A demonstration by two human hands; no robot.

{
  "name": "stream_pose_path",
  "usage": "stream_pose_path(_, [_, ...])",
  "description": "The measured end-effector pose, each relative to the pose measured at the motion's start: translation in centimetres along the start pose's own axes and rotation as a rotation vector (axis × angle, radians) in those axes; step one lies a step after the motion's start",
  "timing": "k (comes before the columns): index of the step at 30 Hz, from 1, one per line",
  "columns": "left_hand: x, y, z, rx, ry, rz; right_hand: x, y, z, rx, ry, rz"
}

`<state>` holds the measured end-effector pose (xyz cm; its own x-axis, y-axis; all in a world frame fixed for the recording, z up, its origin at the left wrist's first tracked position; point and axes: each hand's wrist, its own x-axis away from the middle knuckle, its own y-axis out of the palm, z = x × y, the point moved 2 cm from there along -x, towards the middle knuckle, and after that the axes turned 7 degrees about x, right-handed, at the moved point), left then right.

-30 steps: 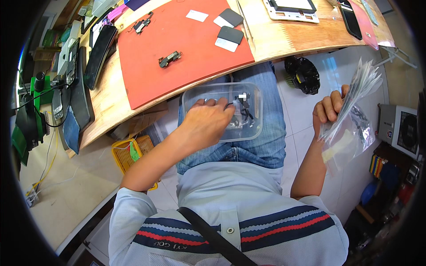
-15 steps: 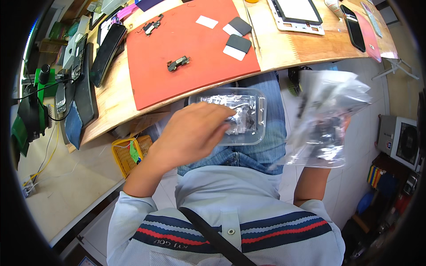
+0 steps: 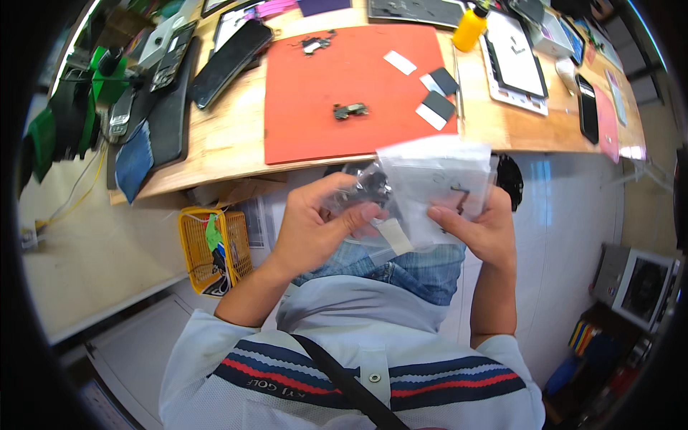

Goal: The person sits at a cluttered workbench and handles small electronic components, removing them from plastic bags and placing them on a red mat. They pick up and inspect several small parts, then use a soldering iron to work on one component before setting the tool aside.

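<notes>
My left hand (image 3: 304, 229) pinches a clear plastic bag (image 3: 367, 188) with small dark parts inside, just below the table's front edge. In my right hand (image 3: 491, 233) is a stack of plastic bags (image 3: 437, 161), thumb on top; a thin dark strip shows through the front one. The two lots meet over my lap, and a pale patch (image 3: 395, 236) hangs between them. Beyond them lies an orange mat (image 3: 308, 136) bearing a small electronic part (image 3: 350, 111), another such part (image 3: 315, 46) and several dark and white cards (image 3: 436, 111). The plastic box on my lap is hidden.
On the table's left lie a black phone (image 3: 233, 64) and a blue cloth (image 3: 135, 159). A yellow bottle (image 3: 470, 30), a white-framed panel (image 3: 517, 104) and another black phone (image 3: 588, 111) are on the right. Below the table, at left, stands a yellow basket (image 3: 190, 244).
My left hand has come up from the box on my lap with a bag of dark parts. My right hand has brought its stack of bags leftward beside it. The view has shifted.
</notes>
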<state>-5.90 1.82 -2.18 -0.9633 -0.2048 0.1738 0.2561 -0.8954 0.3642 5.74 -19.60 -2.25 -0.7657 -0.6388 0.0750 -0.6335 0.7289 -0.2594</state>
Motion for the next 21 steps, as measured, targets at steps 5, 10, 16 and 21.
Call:
stream_pose_path(5, [-0.7, -3.1, 2.6, 0.144, -0.011, 0.031, -1.2, -0.4, 0.2, 0.548, -0.045, -0.369])
stream_pose_path(10, [-0.6, -5.0, 2.2, 0.171, 0.380, 0.021, -2.1, 2.8, -1.1, 0.739, -0.335, -0.209])
stream_pose_path(16, [0.1, -6.0, 4.0, -0.569, 1.013, 0.231, -0.9, -0.2, 2.3, 0.440, 0.009, 0.288])
stream_pose_path(21, [0.2, -6.2, 3.8, -0.756, 1.115, 0.246, -0.4, -0.4, 6.4, 0.557, 0.197, 0.243])
